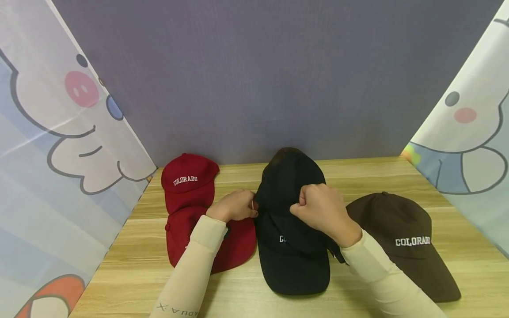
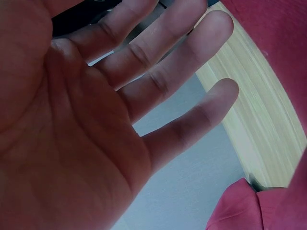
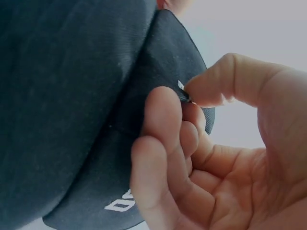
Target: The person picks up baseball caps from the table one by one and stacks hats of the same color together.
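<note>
Two black caps overlap in the middle of the table: an upper black cap (image 1: 292,185), its crown toward the wall, and a lower black cap (image 1: 294,274) whose brim points toward me. White letters on the lower one are partly covered. My left hand (image 1: 236,205) pinches the upper cap's left edge; the left wrist view shows its palm and extended fingers (image 2: 182,129), the contact itself hidden. On the other side, my right hand (image 1: 324,210) pinches the edge of the upper cap between thumb and fingers (image 3: 163,115).
Two red caps lie at left, the far red cap (image 1: 188,176) overlapping the near red cap (image 1: 238,247), which is partly under my left forearm. A brown cap (image 1: 389,221) lettered COLORADO lies at right. A grey wall (image 1: 270,88) stands behind the wooden table (image 1: 131,260).
</note>
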The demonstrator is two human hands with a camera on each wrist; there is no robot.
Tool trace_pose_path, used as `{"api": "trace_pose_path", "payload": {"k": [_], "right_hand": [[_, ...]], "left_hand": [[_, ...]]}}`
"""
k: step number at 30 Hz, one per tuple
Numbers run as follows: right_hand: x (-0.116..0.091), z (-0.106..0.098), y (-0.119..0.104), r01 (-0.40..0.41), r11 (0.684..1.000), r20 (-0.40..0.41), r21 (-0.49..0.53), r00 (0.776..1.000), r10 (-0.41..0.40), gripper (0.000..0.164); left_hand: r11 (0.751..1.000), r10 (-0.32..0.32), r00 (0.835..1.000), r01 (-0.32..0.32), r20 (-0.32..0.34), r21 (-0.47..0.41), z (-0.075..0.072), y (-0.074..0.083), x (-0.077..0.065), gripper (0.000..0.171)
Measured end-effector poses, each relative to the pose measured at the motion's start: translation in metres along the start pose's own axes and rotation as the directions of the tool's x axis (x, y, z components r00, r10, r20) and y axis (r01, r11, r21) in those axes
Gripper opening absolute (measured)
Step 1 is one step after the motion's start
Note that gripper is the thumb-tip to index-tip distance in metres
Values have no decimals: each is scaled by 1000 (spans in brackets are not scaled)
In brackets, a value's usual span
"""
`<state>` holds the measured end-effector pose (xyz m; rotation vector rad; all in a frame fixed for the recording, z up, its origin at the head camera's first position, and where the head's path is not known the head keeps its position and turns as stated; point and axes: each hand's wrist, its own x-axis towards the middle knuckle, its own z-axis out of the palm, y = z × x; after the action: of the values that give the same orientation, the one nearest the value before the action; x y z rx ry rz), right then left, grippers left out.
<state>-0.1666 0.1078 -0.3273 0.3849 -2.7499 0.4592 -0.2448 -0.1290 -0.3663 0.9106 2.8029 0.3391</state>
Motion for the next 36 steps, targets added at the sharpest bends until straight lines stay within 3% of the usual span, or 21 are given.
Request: {"api": "trace_pose_path", "payload": {"k": [4,15,22,27,32,36], "right_hand": [[-1,2,-3,-10,1000,32,-8,999,10,13],[-5,2,-11,5,999,114,-52,993,1,16],[-3,-3,-6,60,998,187,37,980,-66,23],[1,-11,3,44,993,150,112,987,-61,18],[7,-17,18,18,992,45,126,999,-24,11],[12,-17,31,-28,992,9,121,1000,27,30]], "left_hand": [[1000,0,1000,0,-2,-21,0,-1,1,11],[997,80,995,-80,-67,2,-2,3,1,5],[995,93,991,-90,-93,36,0,1,0,6],[993,112,988,-109,-104,36,2,0,1,12],[994,111,988,-109,-103,21,1,1,0,15],[994,110,988,-108,-110,26,3,1,0,16]]}}
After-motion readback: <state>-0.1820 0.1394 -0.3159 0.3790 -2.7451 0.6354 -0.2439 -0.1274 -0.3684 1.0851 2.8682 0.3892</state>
